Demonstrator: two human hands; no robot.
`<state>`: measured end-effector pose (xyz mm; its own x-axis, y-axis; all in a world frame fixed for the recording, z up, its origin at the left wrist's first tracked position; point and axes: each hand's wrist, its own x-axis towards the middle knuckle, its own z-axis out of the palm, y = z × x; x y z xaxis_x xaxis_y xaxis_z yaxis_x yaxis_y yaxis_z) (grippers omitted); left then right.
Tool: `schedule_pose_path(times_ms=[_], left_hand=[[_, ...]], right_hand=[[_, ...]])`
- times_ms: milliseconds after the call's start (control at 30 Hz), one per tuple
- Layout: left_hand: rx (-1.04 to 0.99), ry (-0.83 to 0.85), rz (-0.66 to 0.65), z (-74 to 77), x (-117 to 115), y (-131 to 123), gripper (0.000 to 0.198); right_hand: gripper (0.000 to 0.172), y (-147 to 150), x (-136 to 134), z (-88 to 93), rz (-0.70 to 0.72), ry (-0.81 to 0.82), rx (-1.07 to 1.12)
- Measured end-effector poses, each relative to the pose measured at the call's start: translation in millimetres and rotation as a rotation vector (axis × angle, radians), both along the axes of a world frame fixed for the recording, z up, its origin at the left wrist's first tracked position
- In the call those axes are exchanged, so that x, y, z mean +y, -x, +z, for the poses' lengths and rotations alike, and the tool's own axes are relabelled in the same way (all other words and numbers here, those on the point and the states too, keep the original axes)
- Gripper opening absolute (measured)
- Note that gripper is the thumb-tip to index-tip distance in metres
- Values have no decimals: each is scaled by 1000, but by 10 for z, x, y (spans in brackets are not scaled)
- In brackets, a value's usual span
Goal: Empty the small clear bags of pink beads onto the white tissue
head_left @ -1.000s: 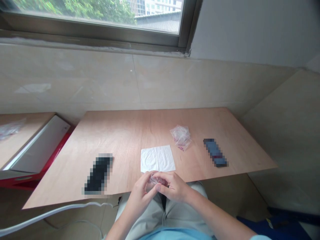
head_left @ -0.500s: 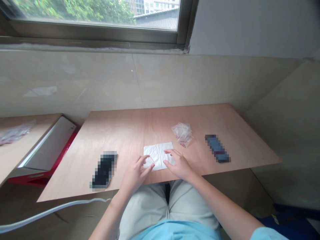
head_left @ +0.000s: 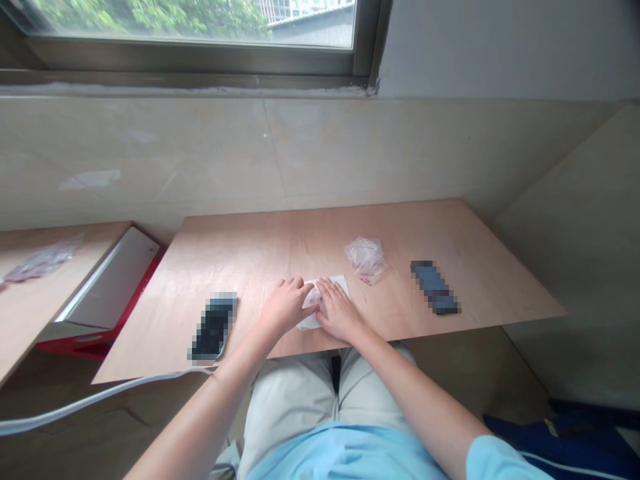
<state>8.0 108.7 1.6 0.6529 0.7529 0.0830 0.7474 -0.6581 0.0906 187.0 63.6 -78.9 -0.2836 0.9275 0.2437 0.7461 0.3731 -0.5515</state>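
Observation:
Both of my hands rest side by side on a white tissue (head_left: pixel 338 283) near the front edge of a plywood tabletop (head_left: pixel 280 247). My left hand (head_left: pixel 286 305) lies palm down with its fingers stretched over the tissue's left part. My right hand (head_left: pixel 338 311) also lies flat, fingers spread on the tissue. Most of the tissue is hidden beneath them. A small clear bag with a red strip lies between the fingertips, barely visible.
A crumpled clear plastic bag (head_left: pixel 367 258) lies just beyond the tissue to the right. A blurred dark phone (head_left: pixel 214 327) lies at the left, another blurred dark item (head_left: pixel 434 287) at the right. A red and white box (head_left: pixel 107 287) stands left of the table. A white cable (head_left: pixel 100 399) hangs below.
My hands moved from above my lap, where they held a small clear bag together, forward onto the tissue, and now press flat on it.

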Motion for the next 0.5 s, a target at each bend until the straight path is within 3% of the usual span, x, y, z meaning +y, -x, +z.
schedule_pose_path(times_ms=[367, 500], left_hand=[[0, 26, -58, 60, 71, -30, 37], [-226, 176, 25, 92, 128, 56, 45]], right_hand=[[72, 34, -22, -36, -8, -7, -43], [74, -17, -26, -28, -21, -10, 42]])
